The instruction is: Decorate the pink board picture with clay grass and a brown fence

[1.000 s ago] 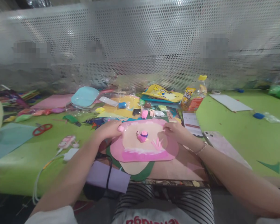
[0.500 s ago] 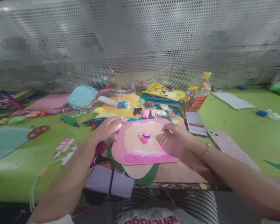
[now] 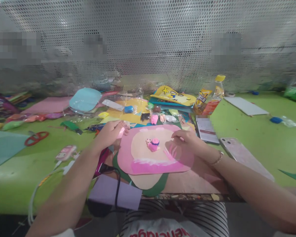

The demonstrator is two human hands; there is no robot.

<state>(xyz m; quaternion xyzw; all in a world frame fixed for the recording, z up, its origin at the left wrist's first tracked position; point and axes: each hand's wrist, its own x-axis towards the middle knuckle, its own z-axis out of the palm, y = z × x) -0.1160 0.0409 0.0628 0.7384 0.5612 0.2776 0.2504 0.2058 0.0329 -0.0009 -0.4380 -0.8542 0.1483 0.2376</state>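
A pink card (image 3: pixel 125 158) with a cream middle lies in front of me, a bright pink band along its lower edge. On it sits a small pink snail figure (image 3: pixel 153 144) with a blue-ringed shell. My left hand (image 3: pixel 113 131), at the card's upper left corner, is closed round a pale pink lump (image 3: pixel 121 132). Over the card's right part, my right hand (image 3: pixel 185 137) has its fingers bent together above pink leaf-like strokes (image 3: pixel 170 152); whatever they may hold is too small to tell.
Behind the card lie clay lumps (image 3: pixel 154 118), plastic packs and a yellow decorated card (image 3: pixel 174 96). A bottle (image 3: pixel 209 98) and phone (image 3: pixel 244 158) are on the right. Red-handled scissors (image 3: pixel 36 138), a cable and a purple sheet (image 3: pixel 115 192) lie left.
My left hand has shifted slightly left and up, and the pale pink lump in it shows more. My right hand is almost unmoved, and the snail stays where it was.
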